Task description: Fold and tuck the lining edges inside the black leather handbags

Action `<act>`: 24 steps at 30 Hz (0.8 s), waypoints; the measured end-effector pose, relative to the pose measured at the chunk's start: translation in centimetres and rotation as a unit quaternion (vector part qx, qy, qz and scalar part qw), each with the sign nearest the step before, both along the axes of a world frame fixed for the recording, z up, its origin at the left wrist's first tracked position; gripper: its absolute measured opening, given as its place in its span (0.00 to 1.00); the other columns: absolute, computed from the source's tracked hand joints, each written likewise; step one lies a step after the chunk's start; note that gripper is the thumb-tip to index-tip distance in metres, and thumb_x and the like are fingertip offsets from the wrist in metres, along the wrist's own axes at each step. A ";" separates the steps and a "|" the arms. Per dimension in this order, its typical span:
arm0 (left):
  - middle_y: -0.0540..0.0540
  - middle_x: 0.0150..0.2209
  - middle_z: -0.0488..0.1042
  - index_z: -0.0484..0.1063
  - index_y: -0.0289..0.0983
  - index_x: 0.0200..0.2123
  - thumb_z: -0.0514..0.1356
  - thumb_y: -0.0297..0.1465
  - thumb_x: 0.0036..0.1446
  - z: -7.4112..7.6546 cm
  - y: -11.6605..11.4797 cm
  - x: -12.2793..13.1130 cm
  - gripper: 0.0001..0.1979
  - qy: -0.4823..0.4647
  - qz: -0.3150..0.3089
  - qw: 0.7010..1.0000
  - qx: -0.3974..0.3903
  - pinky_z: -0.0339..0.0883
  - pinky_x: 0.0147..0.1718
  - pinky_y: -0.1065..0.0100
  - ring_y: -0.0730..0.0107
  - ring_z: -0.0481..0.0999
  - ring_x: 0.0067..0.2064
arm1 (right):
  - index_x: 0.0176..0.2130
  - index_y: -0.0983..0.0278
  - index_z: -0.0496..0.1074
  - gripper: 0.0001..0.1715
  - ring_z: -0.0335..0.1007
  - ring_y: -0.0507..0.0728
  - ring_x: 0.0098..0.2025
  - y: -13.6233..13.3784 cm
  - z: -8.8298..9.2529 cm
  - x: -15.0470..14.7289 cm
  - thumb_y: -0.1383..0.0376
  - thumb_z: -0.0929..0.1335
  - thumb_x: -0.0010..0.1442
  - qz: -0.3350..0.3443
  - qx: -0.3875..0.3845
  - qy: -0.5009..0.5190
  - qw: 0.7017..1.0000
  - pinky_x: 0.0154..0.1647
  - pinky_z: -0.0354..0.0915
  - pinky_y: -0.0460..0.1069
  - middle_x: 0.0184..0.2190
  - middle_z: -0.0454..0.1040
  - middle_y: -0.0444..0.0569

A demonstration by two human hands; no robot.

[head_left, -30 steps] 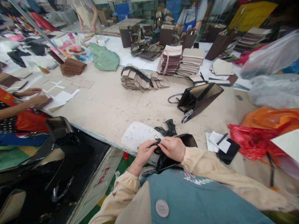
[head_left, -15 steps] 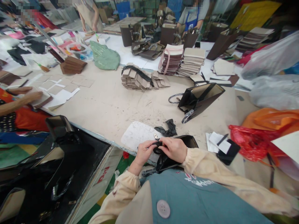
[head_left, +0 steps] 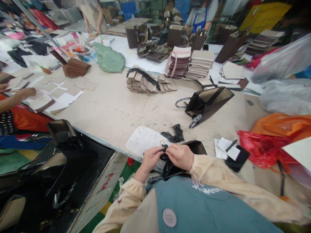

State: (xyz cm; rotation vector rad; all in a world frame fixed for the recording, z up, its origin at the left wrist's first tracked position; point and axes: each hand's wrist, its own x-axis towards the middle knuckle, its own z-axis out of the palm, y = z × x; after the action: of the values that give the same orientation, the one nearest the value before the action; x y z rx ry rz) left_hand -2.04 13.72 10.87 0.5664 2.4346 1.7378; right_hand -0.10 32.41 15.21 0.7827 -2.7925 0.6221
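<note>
So left hand [head_left: 150,159] and right hand [head_left: 181,156] pinch the black bag [head_left: 198,147], fingers closed tight, probably steadying its metal clip [head_left: 161,141].

A bag-making workshop: long worktable [head_left: 116,110], stacked cut panels [head_left: 143,82], half-finished bags [head_left: 209,102], co-workers around

Beige worktable [head_left: 114,110], grn floor [head_left: 125,178]
</note>
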 end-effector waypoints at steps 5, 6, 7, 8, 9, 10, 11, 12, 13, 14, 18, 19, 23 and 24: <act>0.45 0.39 0.80 0.78 0.38 0.38 0.60 0.28 0.55 0.2 -0.1 0.0 0.09 -0.002 -0.002 1.000 0.002 0.72 0.45 0.63 0.65 0.78 0.41 | 0.30 0.65 0.72 0.13 0.63 0.50 0.28 -0.3 0.3 0.0 0.66 0.61 0.62 -0.018 0.010 -0.008 1.000 0.30 0.53 0.47 0.26 0.70 0.47; 0.44 0.38 0.80 0.78 0.37 0.38 0.60 0.28 0.55 0.2 -0.1 0.0 0.08 -0.002 -0.001 1.000 0.003 0.73 0.45 0.63 0.65 0.78 0.41 | 0.30 0.65 0.72 0.13 0.64 0.51 0.28 -0.4 0.4 0.0 0.66 0.61 0.62 -0.022 0.012 -0.010 1.000 0.29 0.53 0.47 0.26 0.70 0.47; 0.44 0.38 0.80 0.78 0.37 0.38 0.60 0.28 0.55 0.2 -0.1 0.0 0.08 -0.002 0.001 1.000 0.004 0.73 0.45 0.63 0.65 0.78 0.41 | 0.30 0.65 0.72 0.12 0.64 0.51 0.28 -0.4 0.4 0.0 0.66 0.62 0.62 -0.026 0.015 -0.012 0.999 0.29 0.53 0.47 0.26 0.70 0.47; 0.44 0.38 0.80 0.78 0.37 0.38 0.60 0.29 0.55 0.2 -0.1 0.0 0.08 -0.001 0.002 1.000 0.005 0.73 0.45 0.63 0.65 0.78 0.40 | 0.31 0.65 0.72 0.12 0.65 0.51 0.28 -0.5 0.4 0.0 0.66 0.62 0.62 -0.030 0.017 -0.015 0.999 0.29 0.53 0.48 0.27 0.71 0.47; 0.44 0.38 0.80 0.78 0.37 0.38 0.60 0.29 0.55 0.2 -0.1 0.0 0.08 -0.001 0.003 1.000 0.006 0.73 0.45 0.63 0.65 0.78 0.40 | 0.31 0.65 0.72 0.12 0.65 0.51 0.28 -0.5 0.4 0.0 0.66 0.62 0.61 -0.034 0.018 -0.017 0.999 0.29 0.53 0.48 0.27 0.71 0.47; 0.44 0.38 0.80 0.78 0.37 0.38 0.60 0.29 0.55 0.2 -0.1 0.0 0.08 -0.001 0.005 1.000 0.006 0.73 0.45 0.63 0.65 0.79 0.40 | 0.31 0.65 0.72 0.11 0.65 0.51 0.28 -0.5 0.4 0.0 0.66 0.62 0.61 -0.038 0.020 -0.020 0.999 0.29 0.53 0.48 0.27 0.71 0.47; 0.44 0.37 0.80 0.78 0.37 0.38 0.60 0.29 0.55 0.1 -0.1 0.0 0.08 -0.001 0.006 1.000 0.007 0.73 0.45 0.63 0.65 0.79 0.40 | 0.31 0.65 0.72 0.11 0.65 0.51 0.28 -0.6 0.4 0.1 0.66 0.62 0.61 -0.043 0.021 -0.023 0.999 0.29 0.53 0.48 0.27 0.71 0.47; 0.44 0.37 0.80 0.78 0.37 0.37 0.60 0.29 0.55 0.1 -0.1 0.1 0.08 -0.001 0.008 1.000 0.007 0.73 0.45 0.63 0.65 0.79 0.40 | 0.31 0.65 0.72 0.11 0.66 0.51 0.29 -0.6 0.4 0.1 0.66 0.62 0.61 -0.047 0.022 -0.026 0.998 0.29 0.53 0.48 0.27 0.71 0.47; 0.44 0.37 0.80 0.78 0.37 0.37 0.60 0.30 0.55 0.1 -0.1 0.1 0.08 -0.001 0.010 1.000 0.007 0.73 0.44 0.63 0.65 0.79 0.40 | 0.31 0.65 0.72 0.11 0.66 0.51 0.29 -0.6 0.4 0.1 0.65 0.62 0.61 -0.051 0.023 -0.029 0.998 0.29 0.53 0.48 0.27 0.72 0.47; 0.44 0.37 0.80 0.78 0.37 0.37 0.60 0.30 0.55 0.1 -0.1 0.1 0.08 -0.001 0.012 1.000 0.007 0.73 0.44 0.63 0.65 0.79 0.39 | 0.31 0.65 0.72 0.11 0.66 0.51 0.29 -0.6 0.4 0.1 0.65 0.62 0.61 -0.055 0.023 -0.031 0.998 0.29 0.53 0.48 0.28 0.72 0.47; 0.44 0.36 0.80 0.78 0.37 0.36 0.61 0.30 0.54 0.2 0.1 0.3 0.07 0.000 0.021 1.000 0.005 0.73 0.43 0.64 0.66 0.78 0.39 | 0.30 0.64 0.72 0.11 0.67 0.51 0.29 -0.7 0.4 0.1 0.65 0.63 0.60 -0.068 0.023 -0.028 0.997 0.29 0.53 0.48 0.27 0.72 0.46; 0.44 0.36 0.80 0.78 0.37 0.36 0.61 0.30 0.54 0.3 0.1 0.3 0.07 -0.001 0.022 1.000 0.005 0.73 0.43 0.64 0.66 0.78 0.39 | 0.30 0.64 0.72 0.11 0.66 0.51 0.28 -0.7 0.4 0.1 0.65 0.63 0.59 -0.071 0.023 -0.027 0.997 0.28 0.53 0.48 0.27 0.72 0.46; 0.44 0.35 0.80 0.78 0.36 0.35 0.60 0.30 0.54 0.7 0.3 0.4 0.07 -0.007 0.027 1.000 0.004 0.73 0.41 0.65 0.66 0.78 0.37 | 0.29 0.64 0.73 0.11 0.66 0.51 0.28 -0.8 0.5 0.1 0.65 0.63 0.59 -0.075 0.021 -0.027 0.997 0.28 0.53 0.48 0.27 0.72 0.46; 0.45 0.34 0.80 0.78 0.36 0.35 0.60 0.30 0.54 0.7 0.3 0.4 0.07 -0.009 0.027 1.000 0.004 0.73 0.41 0.66 0.66 0.78 0.37 | 0.29 0.64 0.72 0.11 0.66 0.51 0.28 -0.8 0.4 0.1 0.65 0.63 0.59 -0.075 0.021 -0.027 0.997 0.28 0.53 0.48 0.26 0.72 0.46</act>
State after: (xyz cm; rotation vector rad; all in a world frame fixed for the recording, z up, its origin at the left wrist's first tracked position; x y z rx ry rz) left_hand -1.67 14.03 11.60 0.4869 2.4547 1.7655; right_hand -0.02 31.58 15.65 0.5645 -2.8881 0.5686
